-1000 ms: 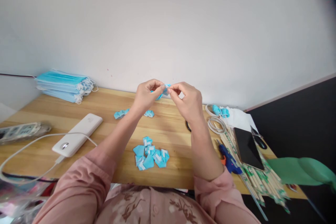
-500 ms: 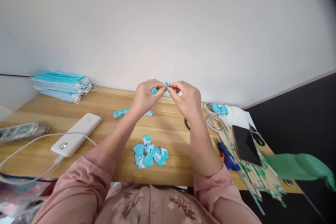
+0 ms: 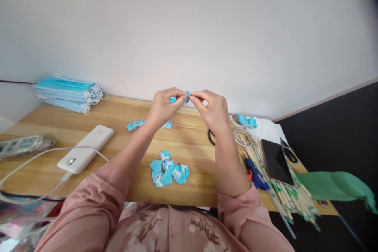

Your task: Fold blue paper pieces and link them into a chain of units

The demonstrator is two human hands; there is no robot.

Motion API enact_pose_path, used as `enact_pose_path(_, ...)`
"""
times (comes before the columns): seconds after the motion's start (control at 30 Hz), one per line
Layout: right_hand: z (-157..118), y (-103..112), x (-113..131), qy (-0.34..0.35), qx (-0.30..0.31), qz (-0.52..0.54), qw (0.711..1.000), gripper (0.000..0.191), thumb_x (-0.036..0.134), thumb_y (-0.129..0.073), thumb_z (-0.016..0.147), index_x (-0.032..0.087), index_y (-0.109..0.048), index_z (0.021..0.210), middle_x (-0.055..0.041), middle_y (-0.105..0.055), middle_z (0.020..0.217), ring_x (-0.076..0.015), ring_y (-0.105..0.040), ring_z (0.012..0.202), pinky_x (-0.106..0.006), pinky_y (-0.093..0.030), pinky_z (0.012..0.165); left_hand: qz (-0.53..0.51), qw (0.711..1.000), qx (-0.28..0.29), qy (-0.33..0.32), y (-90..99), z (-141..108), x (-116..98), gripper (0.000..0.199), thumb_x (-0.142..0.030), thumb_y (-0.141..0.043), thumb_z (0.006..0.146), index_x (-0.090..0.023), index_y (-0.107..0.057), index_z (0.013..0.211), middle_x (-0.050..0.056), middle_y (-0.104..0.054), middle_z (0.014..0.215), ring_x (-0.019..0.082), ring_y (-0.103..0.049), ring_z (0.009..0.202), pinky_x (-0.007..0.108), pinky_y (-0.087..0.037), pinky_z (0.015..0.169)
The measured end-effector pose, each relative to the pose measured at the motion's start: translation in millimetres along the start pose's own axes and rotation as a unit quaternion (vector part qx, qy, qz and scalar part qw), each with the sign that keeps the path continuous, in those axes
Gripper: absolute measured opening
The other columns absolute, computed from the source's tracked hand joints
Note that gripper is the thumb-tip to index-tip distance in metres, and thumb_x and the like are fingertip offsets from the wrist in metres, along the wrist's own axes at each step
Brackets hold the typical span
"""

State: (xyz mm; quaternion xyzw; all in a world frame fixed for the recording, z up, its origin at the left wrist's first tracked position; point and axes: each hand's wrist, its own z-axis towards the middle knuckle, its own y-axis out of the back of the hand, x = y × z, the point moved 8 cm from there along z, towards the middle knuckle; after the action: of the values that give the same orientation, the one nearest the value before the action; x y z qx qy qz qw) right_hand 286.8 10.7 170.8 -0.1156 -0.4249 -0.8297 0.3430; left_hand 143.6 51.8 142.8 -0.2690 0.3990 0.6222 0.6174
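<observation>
Between the fingertips of both hands is a small piece of folded blue paper (image 3: 188,95), raised above the back of the table. My left hand (image 3: 167,103) pinches it from the left, and my right hand (image 3: 210,109) pinches its right side with thumb and forefinger. Behind the left thumb a crinkled blue bit (image 3: 173,99) shows; I cannot tell whether it is held or lies beyond. Nearer me lies a loose cluster of folded blue paper pieces (image 3: 167,175) with white strips. More blue folded pieces (image 3: 136,125) rest behind my left forearm.
A white power bank (image 3: 86,149) with a cable and a stack of blue face masks (image 3: 66,92) are on the left. To the right are tape rolls (image 3: 242,137), a blue glue gun (image 3: 256,174), a dark phone (image 3: 277,162), scissors (image 3: 289,152) and wrapped wooden sticks (image 3: 291,201).
The right fingertips have shifted slightly on the blue paper, and more of it shows below the fingers. Both hands stay in nearly the same place.
</observation>
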Motion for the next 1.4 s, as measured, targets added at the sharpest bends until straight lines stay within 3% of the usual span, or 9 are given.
enact_pose_path(0.23,0,0,-1,-0.009,0.004,-0.007,1.000,0.017,0.027,-0.061,0.091,0.023,-0.077,0.095,-0.0024,-0.076,0.088,-0.0178,-0.067,0.080,-0.031,-0.048,0.075,0.009,1.000,0.011,-0.012,-1.9,0,-2,0.018,-0.032,-0.066,0.081,-0.018,-0.076,0.077,0.005,-0.076,0.082,0.018,-0.067,0.081,0.028,-0.050,0.078)
enact_pose_path(1.0,1,-7,-9,-0.016,0.050,0.004,0.999,0.024,0.025,-0.054,0.093,0.025,-0.078,0.098,-0.0036,-0.078,0.098,-0.0206,-0.070,0.091,-0.032,-0.050,0.082,0.017,1.000,0.013,-0.002,-2.3,0,3,0.019,-0.032,-0.065,0.082,-0.018,-0.077,0.075,0.004,-0.074,0.078,0.016,-0.064,0.076,0.026,-0.049,0.074)
enact_pose_path(1.23,2,-2,-6,-0.024,0.005,-0.037,0.999,0.020,0.024,-0.056,0.089,0.024,-0.076,0.091,-0.0012,-0.076,0.086,-0.0174,-0.067,0.078,-0.030,-0.047,0.074,-0.005,0.999,0.015,0.028,-1.2,2,5,0.018,-0.033,-0.067,0.078,-0.017,-0.074,0.074,0.004,-0.073,0.077,0.017,-0.064,0.076,0.027,-0.049,0.074)
enact_pose_path(1.4,4,18,-25,-0.061,-0.047,0.012,0.997,0.016,0.024,-0.059,0.086,0.022,-0.075,0.087,-0.0016,-0.075,0.084,-0.0175,-0.067,0.078,-0.030,-0.048,0.071,-0.067,0.995,-0.018,0.074,8.1,6,18,0.016,-0.031,-0.065,0.076,-0.016,-0.069,0.072,0.001,-0.067,0.068,0.013,-0.058,0.065,0.025,-0.047,0.063)
